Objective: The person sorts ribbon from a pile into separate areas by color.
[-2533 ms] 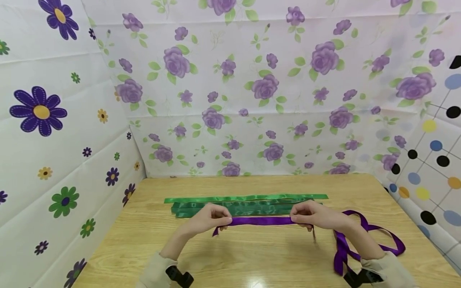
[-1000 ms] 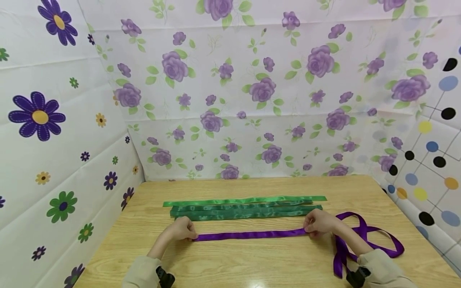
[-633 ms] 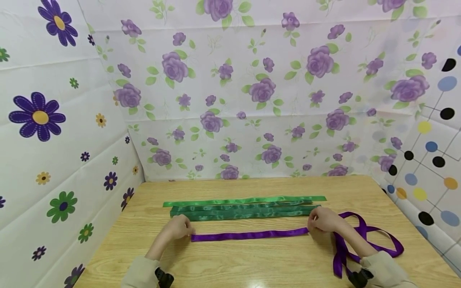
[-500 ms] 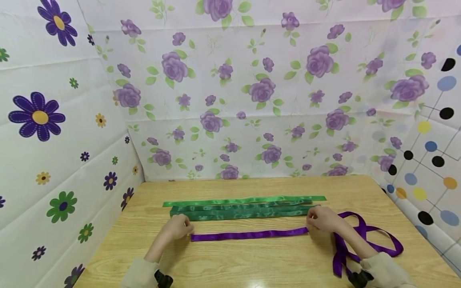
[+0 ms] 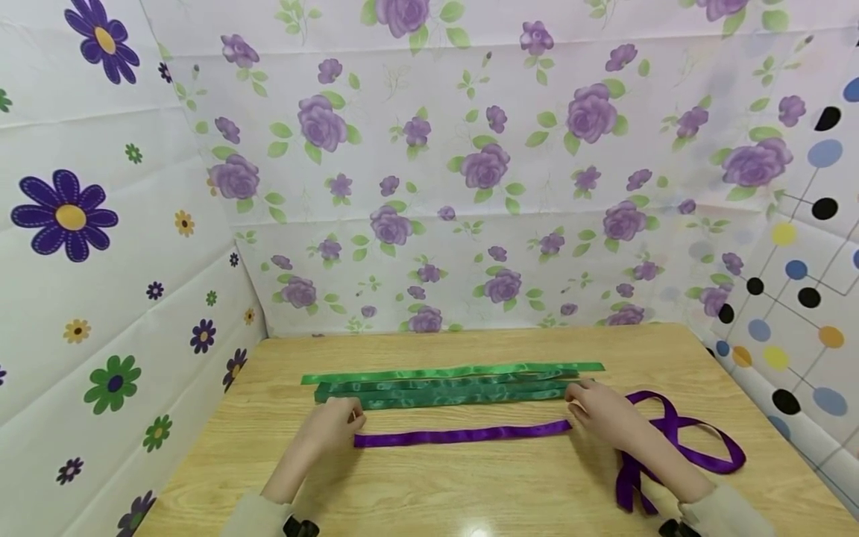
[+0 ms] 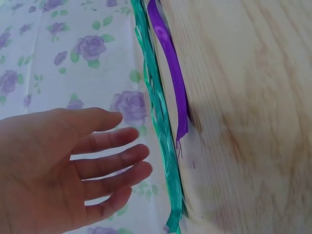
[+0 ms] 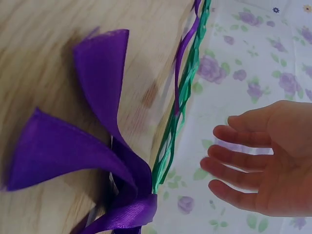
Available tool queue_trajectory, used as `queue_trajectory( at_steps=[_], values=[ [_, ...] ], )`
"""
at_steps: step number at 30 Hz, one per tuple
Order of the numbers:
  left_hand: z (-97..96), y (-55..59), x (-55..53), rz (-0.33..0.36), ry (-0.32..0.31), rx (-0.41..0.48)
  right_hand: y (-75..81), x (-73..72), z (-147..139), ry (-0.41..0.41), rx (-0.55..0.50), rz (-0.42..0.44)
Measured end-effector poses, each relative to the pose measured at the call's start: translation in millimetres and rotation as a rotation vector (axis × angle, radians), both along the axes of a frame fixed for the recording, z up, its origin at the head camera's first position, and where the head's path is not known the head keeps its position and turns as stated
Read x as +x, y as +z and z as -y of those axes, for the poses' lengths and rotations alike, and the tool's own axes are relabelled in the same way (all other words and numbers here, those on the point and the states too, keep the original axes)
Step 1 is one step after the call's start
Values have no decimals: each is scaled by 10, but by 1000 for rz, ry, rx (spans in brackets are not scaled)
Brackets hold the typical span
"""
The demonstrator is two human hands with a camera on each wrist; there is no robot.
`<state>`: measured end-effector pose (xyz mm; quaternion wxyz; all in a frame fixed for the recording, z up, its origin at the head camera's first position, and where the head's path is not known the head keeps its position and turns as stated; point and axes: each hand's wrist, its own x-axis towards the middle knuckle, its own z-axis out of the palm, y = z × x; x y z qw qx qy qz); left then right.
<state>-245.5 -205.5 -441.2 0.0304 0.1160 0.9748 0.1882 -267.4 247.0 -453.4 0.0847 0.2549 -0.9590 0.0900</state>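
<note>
A purple ribbon strip (image 5: 463, 435) lies nearly straight across the table in the head view, with both ends free. My left hand (image 5: 331, 426) hovers just beyond its left end; in the left wrist view the fingers (image 6: 109, 165) are spread and hold nothing. Near the right end is my right hand (image 5: 607, 414), its loosely bent fingers (image 7: 239, 158) also holding nothing in the right wrist view. Behind the purple strip lie several dark green ribbons (image 5: 443, 391) side by side, and a brighter green ribbon (image 5: 396, 374) is farthest back.
A longer purple ribbon (image 5: 628, 477) lies in loose loops on the right of the wooden table (image 5: 429, 492), partly under my right forearm. A rose-patterned cloth (image 5: 429, 246) hangs behind the table, with patterned cloths on both sides.
Both hands held the purple strip taut in the air, lowered it to the table in front of the green ribbons and let go. Now the fingers have loosened away from its ends.
</note>
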Motion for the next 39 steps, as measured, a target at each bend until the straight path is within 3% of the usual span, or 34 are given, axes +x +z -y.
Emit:
queue_trajectory(
  at_steps=[7,17,21,30,39],
  values=[
    [-44,-33,25,26,-83,48,-39,19,-36,-12,-2,-35],
    [-79,-74,108,-63,-124,30,-20,64,-197,-34,-36,67],
    [-117,-41,115,-39,-134,21,10,60,-261,-30,-73,82],
    [-207,-43,132,112,-154,36,59,75,-464,-68,-90,167],
    [-329,1,144,105,-226,41,-28,8,-752,-12,-82,103]
  ],
)
